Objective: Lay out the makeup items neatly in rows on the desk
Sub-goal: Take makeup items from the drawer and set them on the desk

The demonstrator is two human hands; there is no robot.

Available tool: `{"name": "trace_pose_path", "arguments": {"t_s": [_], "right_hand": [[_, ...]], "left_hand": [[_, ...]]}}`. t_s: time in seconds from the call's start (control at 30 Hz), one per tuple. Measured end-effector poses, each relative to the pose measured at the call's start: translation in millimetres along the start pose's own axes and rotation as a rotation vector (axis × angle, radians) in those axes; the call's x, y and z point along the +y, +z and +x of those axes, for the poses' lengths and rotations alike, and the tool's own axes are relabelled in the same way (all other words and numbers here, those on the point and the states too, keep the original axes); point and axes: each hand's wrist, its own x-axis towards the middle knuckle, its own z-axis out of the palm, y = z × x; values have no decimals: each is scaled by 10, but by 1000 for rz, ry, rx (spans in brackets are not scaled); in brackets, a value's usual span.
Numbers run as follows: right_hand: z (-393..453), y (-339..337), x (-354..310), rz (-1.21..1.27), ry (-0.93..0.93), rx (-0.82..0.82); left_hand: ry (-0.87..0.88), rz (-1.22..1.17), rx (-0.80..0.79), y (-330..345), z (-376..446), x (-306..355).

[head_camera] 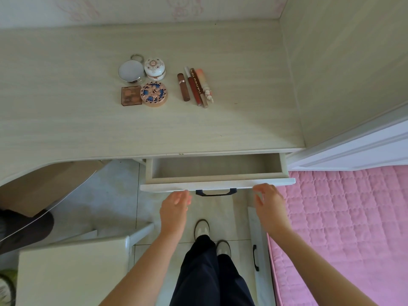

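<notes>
While the desk (88, 120) bears eight makeup items, its pulled-out drawer (217, 182) shows only bare interior. Left hand (174, 209) and right hand (268, 203) hover near the drawer front, fingers loosely spread, holding nothing. Four compacts (143, 81) form a square; right of them, four tubes (195, 87) lie side by side, long axes running near-to-far. Labels are unreadable.

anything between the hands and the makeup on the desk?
In the head view, the open drawer, no contents visible, then bare desk, separate both hands (left hand, right hand) from the makeup items.
</notes>
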Motion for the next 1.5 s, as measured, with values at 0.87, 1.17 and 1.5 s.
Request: {"name": "trace_pose_path", "arguments": {"t_s": [0.87, 1.17, 1.5], "right_hand": [[1082, -102, -359, 1089, 1017, -63], [1259, -93, -425, 1170, 993, -44], [1428, 38, -282, 1194, 1060, -12]], "left_hand": [[-637, -786, 48, 55, 654, 606], [-562, -835, -3, 121, 809, 719], [-554, -852, 2, 107, 890, 743]]}}
